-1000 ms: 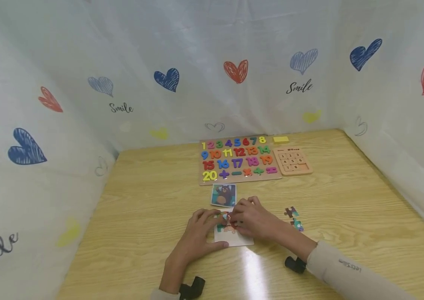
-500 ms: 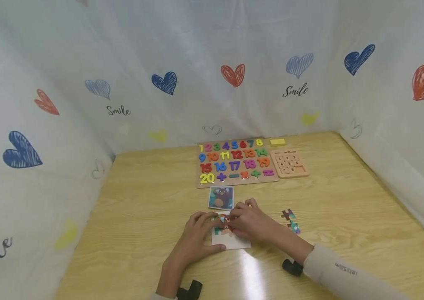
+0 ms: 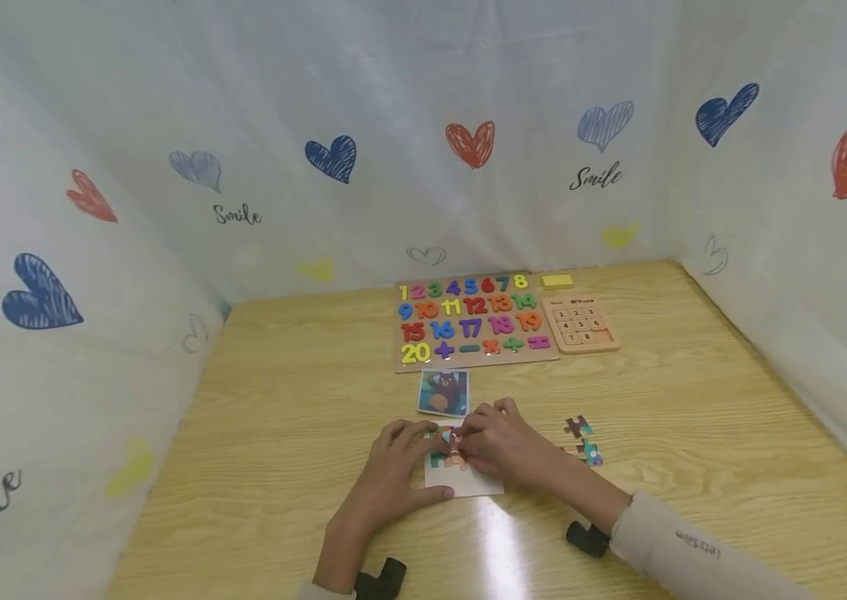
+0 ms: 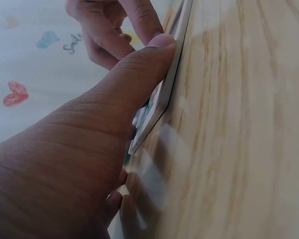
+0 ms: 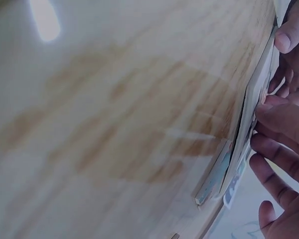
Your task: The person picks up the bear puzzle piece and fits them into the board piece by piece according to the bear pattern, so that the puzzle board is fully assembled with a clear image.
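A small white puzzle board (image 3: 472, 483) lies before me, with colourful jigsaw pieces (image 3: 438, 460) on its far part. My left hand (image 3: 393, 473) holds the board at its left side. Its thumb is on the near edge, as the left wrist view also shows, and its fingers reach the far part. Over the board's right side, my right hand (image 3: 506, 443) has its thumb and fingers together at a puzzle piece, mostly hidden by the fingers. A bear picture card (image 3: 443, 392) lies just beyond the board. Loose puzzle pieces (image 3: 578, 427) are to the right.
Farther back lies a board of coloured numbers (image 3: 478, 321). Beside it are a wooden sliding number puzzle (image 3: 583, 325) and a yellow block (image 3: 557, 282). A white curtain (image 3: 378, 75) with hearts stands around the back and sides of the wooden table (image 3: 281, 417).
The head view shifts slightly. Both hands stay at the board, with only small finger movements of the right hand over the pieces.
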`<state>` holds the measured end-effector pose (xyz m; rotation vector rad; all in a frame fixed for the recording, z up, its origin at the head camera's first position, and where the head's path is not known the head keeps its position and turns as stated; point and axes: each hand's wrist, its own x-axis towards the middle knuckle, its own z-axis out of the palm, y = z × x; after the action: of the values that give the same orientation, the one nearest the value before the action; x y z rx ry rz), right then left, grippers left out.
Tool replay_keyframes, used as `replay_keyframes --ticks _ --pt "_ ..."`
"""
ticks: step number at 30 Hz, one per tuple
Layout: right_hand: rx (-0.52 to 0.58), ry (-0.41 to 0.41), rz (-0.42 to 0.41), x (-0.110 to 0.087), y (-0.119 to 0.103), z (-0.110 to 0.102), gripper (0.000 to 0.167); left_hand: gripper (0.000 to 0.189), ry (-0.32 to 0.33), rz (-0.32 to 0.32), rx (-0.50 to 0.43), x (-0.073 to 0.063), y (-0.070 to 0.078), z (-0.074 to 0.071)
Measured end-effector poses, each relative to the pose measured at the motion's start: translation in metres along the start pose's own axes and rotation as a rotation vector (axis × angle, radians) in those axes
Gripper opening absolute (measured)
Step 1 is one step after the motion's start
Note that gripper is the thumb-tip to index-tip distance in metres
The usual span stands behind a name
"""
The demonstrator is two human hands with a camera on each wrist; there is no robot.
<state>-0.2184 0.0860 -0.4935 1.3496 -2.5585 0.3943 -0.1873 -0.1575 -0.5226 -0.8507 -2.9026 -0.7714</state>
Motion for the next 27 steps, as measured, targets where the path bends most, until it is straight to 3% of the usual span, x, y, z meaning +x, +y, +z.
replay_keyframes --ticks 9,19,27 --pt "0.022 0.003 0.0 -0.003 -0.003 -0.001 0.01 0.062 -0.02 -0.016 0.022 0.0 0.001 -0.001" --pt "-0.067 -0.041 0.056 0.003 -0.01 -0.002 0.01 0.062 0.002 -0.006 0.029 -0.001 0.0 -0.001" --pt "0.035 -0.072 0.121 -0.005 -0.003 -0.012 0.013 0.066 -0.006 0.009 0.086 -0.001 -0.002 0.003"
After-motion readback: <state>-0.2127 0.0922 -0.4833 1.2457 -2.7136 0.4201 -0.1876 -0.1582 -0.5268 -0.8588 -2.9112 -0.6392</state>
